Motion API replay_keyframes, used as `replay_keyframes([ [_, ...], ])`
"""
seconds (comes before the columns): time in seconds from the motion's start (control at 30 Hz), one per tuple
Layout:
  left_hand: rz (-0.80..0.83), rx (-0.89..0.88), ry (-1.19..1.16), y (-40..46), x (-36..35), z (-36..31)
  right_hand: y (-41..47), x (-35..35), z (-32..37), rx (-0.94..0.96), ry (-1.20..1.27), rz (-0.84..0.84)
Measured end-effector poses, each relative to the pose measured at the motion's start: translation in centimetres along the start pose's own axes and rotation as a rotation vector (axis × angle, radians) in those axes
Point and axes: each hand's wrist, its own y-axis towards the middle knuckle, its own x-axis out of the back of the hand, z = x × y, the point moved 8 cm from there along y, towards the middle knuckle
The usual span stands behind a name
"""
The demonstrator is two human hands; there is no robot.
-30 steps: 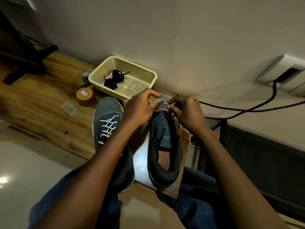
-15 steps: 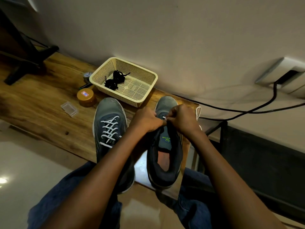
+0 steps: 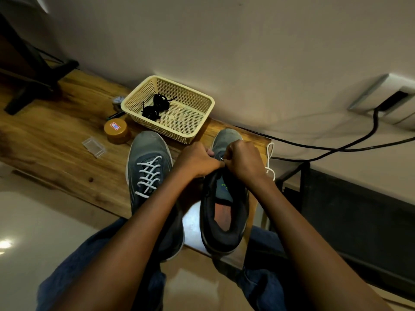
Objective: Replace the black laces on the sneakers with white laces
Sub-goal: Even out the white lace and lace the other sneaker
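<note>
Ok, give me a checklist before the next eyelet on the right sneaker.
1. Left sneaker fully laced in white: ok.
2. Black laces out of the way in the basket: ok.
3. Both hands on the right sneaker, left hand and right hand: ok.
4. Lace tip held: cannot tell, fingers hide it.
5. White lace slack free, trailing off the table edge: ok.
6. Which eyelet is next: cannot tell.

On the wooden table, both hands, left and right, pinch at the unlaced right sneaker beside the white-laced left sneaker, with black laces in the cream basket.
</note>
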Motion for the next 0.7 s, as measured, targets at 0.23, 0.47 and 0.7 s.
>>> replay_keyframes([
  [0.23,0.029,-0.014,-0.012,0.0,0.0,0.0,-0.1,-0.7,-1.2,-0.096,0.19,-0.077],
  [0.47,0.015,-0.041,-0.111,0.5,-0.2,0.6,-0.9,-1.7,-2.9,-0.295,0.436,-0.132],
  [0.7,-0.029,-0.046,-0.096,0.8,-0.1,1.1,-0.7,-1.6,-1.8,-0.241,0.249,-0.132],
])
